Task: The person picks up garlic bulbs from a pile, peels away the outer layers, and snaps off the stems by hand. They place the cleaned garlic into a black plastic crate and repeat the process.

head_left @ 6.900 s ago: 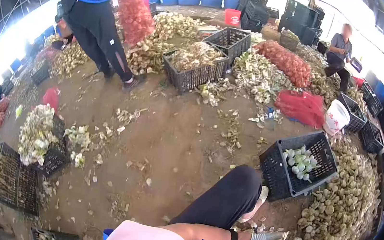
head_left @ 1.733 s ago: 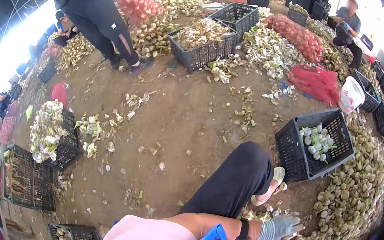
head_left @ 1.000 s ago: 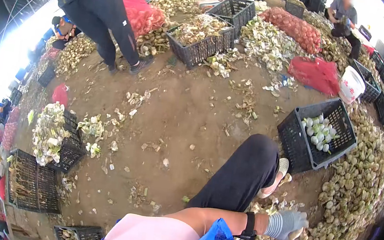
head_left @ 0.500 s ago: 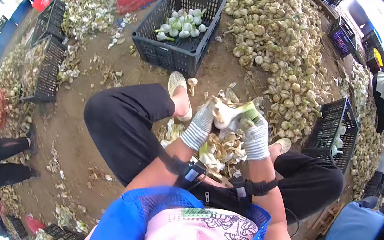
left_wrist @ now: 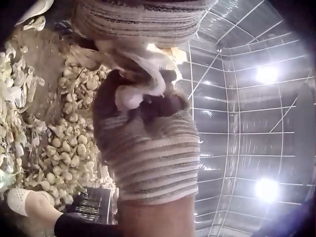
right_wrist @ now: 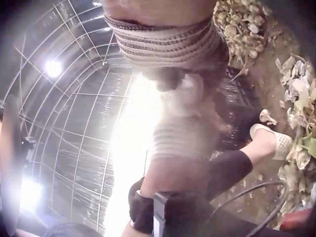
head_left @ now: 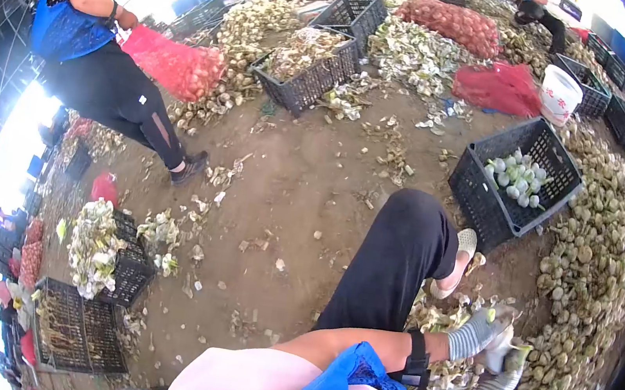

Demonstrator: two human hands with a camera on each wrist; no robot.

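Observation:
In the head view, my gloved left hand (head_left: 477, 335) and right hand (head_left: 497, 379) meet over the floor litter, both gripping one white garlic bulb (head_left: 497, 350). A green stem end shows beside the right fingers. From the left wrist, the left glove (left_wrist: 138, 22) fills the top, with the right hand (left_wrist: 148, 133) curled below around the garlic (left_wrist: 129, 97) and a strip of pale skin. The right wrist view is blurred by glare; the right glove (right_wrist: 165, 47) lies above the left hand (right_wrist: 180, 131), with the pale garlic (right_wrist: 187, 94) between them.
A black crate (head_left: 477, 205) holding several trimmed bulbs (head_left: 520, 177) stands beyond my foot, beside a long garlic pile (head_left: 596, 256). Peelings lie under my hands. At left, a person in a blue vest (head_left: 80, 14) holds a red net bag (head_left: 175, 66). More crates (head_left: 78, 326) stand lower left.
The head view tipped down at my lap, then swung back leftward. My hands, once low by the pile, now hold garlic between them. The standing person has shifted left with the net bag.

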